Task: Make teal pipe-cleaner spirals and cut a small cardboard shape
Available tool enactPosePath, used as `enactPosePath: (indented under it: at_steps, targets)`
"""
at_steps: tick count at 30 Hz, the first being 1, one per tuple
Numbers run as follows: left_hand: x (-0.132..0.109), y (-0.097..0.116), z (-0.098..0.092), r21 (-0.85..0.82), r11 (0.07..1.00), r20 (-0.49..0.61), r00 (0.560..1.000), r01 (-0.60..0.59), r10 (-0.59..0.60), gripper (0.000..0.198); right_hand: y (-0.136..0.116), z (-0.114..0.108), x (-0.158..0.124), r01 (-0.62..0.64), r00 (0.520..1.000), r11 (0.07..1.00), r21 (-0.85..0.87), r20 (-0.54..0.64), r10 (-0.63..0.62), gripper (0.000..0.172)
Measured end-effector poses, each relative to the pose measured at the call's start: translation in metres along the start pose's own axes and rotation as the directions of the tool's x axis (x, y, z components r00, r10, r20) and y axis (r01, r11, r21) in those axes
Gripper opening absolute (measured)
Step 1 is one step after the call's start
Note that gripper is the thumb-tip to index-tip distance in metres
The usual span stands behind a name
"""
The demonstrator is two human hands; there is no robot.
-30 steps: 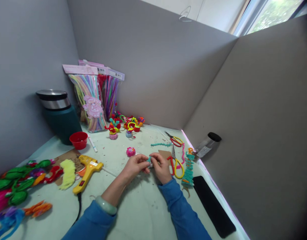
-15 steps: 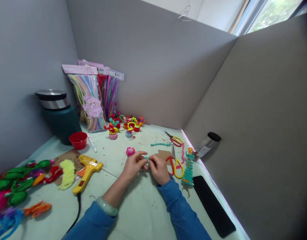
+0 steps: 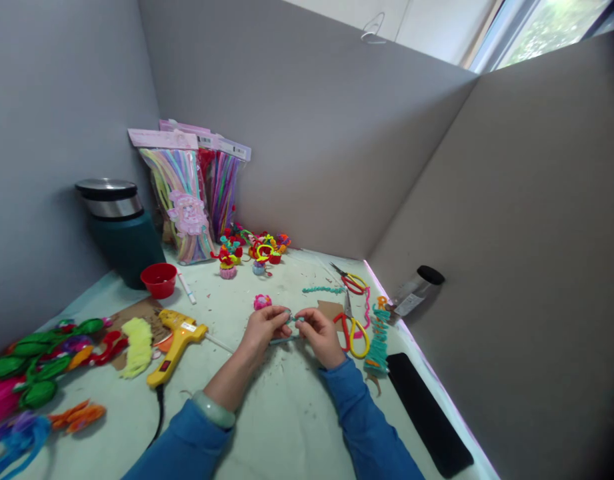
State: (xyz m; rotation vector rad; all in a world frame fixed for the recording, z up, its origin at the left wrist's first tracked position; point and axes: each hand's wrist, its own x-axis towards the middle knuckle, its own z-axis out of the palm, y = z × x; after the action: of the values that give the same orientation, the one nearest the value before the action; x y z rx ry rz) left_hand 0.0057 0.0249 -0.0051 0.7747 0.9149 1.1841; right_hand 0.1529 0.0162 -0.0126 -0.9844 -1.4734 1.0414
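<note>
My left hand (image 3: 265, 329) and my right hand (image 3: 321, 335) meet over the middle of the table, both pinched. Between their fingertips runs a thin teal pipe cleaner (image 3: 285, 340), part of it showing below the fingers and the rest hidden by them. Just behind my left hand sits a small pink flower-like piece (image 3: 262, 302). To the right of my right hand lie scissors with red and yellow handles (image 3: 358, 338), beside a piece of brown cardboard (image 3: 329, 309). A twisted teal strand (image 3: 323, 289) rests further back.
On the left are a yellow glue gun (image 3: 175, 348), a red cup (image 3: 159, 280), a teal bottle (image 3: 124, 240) and pipe-cleaner shapes (image 3: 41, 360). Bagged pipe cleaners (image 3: 179, 200) stand behind. Right are pliers (image 3: 353, 281), a teal coiled piece (image 3: 377, 343) and a black strip (image 3: 429, 413).
My fingertips have drawn slightly apart, my right hand shifting a little to the right. More of the teal pipe cleaner now shows below them. The whole view has shifted slightly.
</note>
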Motion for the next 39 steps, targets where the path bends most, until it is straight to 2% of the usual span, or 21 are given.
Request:
enactPosePath:
  at_steps: [7,12,15,21,28,34,39]
  targets:
    - [-0.005,0.009,0.003,-0.129,0.986,0.051,0.994,0.106,-0.100,0.023,-0.007,-0.005,0.002,-0.076,0.997,0.989,0.124,0.012,0.075,0.020]
    - [-0.007,0.012,0.003,-0.155,0.979,0.105,0.988,0.129,-0.114,0.022,-0.001,-0.007,0.003,-0.175,0.980,0.977,0.124,0.122,0.160,0.021]
    - [-0.005,0.008,0.001,-0.094,0.990,0.096,0.991,0.107,-0.098,0.023,0.002,-0.006,0.003,-0.203,0.970,0.974,0.098,0.154,0.186,0.022]
    - [-0.001,0.001,-0.002,-0.008,0.998,0.103,0.993,0.056,-0.055,0.031,0.003,-0.003,0.003,-0.183,0.977,0.980,0.077,0.128,0.172,0.023]
    - [-0.003,0.005,0.000,0.063,0.998,0.073,0.997,0.019,-0.023,0.033,0.006,0.000,0.003,-0.176,0.975,0.971,0.162,0.167,0.149,0.020]
    - [0.000,0.002,0.002,0.218,0.975,0.032,0.999,-0.044,0.038,0.027,0.010,0.003,0.003,-0.172,0.977,0.960,0.219,0.166,0.137,0.020]
    - [0.006,-0.007,-0.003,0.424,0.896,-0.003,0.990,-0.128,0.143,0.014,0.006,0.004,0.002,-0.200,0.972,0.953,0.226,0.169,0.164,0.022]
